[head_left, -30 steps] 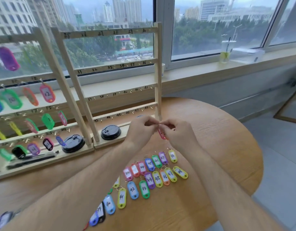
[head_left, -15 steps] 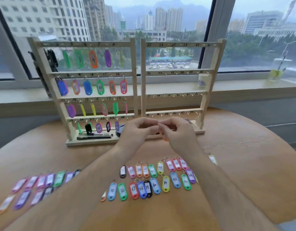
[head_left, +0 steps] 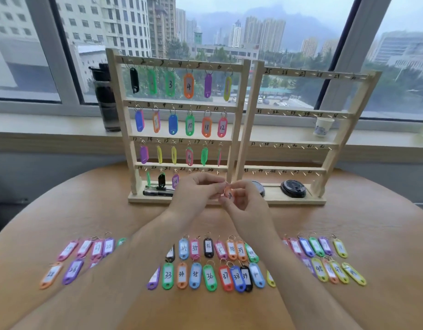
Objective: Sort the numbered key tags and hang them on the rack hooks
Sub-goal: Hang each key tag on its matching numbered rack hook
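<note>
The view had swung to set the rack (head_left: 181,137) at twelve o'clock, where the left hand (head_left: 196,191) and right hand (head_left: 246,198) together pinched an orange tag (head_left: 228,194), likely aligning its ring for a bottom-row hook.

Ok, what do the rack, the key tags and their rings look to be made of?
Rack: pale, bare-looking wood, matt, with handwritten numbers. Key tags: coloured plastic, slightly glossy, with white inserts, probably paper. Rings: thin silvery wire, likely metal; too small to be sure.
</note>
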